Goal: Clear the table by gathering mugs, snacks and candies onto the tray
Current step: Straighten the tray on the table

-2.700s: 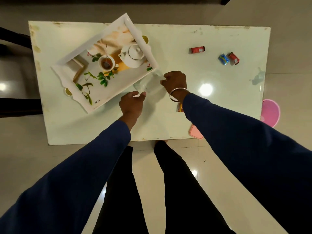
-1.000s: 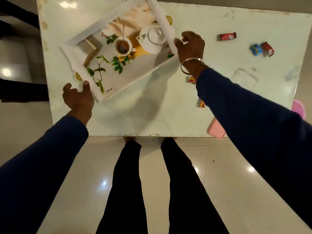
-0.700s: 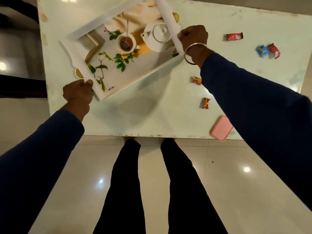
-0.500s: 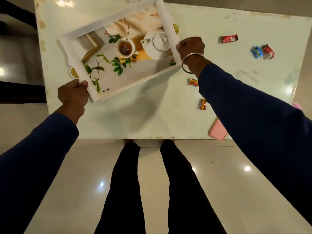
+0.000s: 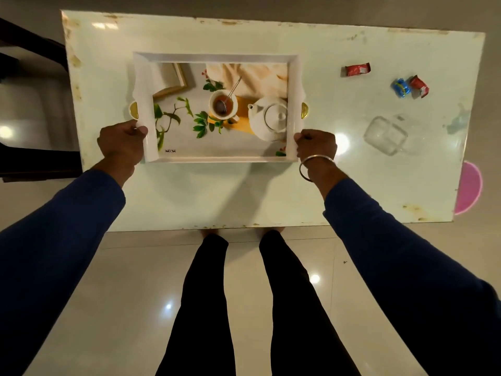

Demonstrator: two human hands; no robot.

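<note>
Worktop [image 5: 244,191]: pale, glossy, rectangular, with worn, stained edges; seen from above by a standing person.

Tray [image 5: 217,57]: white, rectangular, raised rim, gold handle tab on each short side. It sits square to the worktop, left of centre. Its floor bears a printed picture of a teacup, a teapot, leaves and cloth; no loose items are seen on it.

Left hand [image 5: 122,143]: fingers curled in a closed grip round the near-left corner of the tray rim, just below the left gold tab.

Right hand [image 5: 315,145]: fingers curled in a closed grip round the near-right corner of the tray rim, below the right gold tab. A metal bangle [image 5: 311,166] circles the wrist.

Glass mug [image 5: 386,135]: clear, lying on the worktop to the right of the tray, well apart from it.

Red candy [image 5: 357,69]: wrapped, on the far right part of the worktop.

Blue candy [image 5: 400,88] and second red candy [image 5: 419,86]: wrapped, just beside each other, farther right, beyond the mug.

Pink round object [image 5: 471,188]: shows past the right edge of the worktop, lower down; what it is cannot be told.

Both sleeves dark blue; dark trousers over a glossy tiled floor [image 5: 135,294].
</note>
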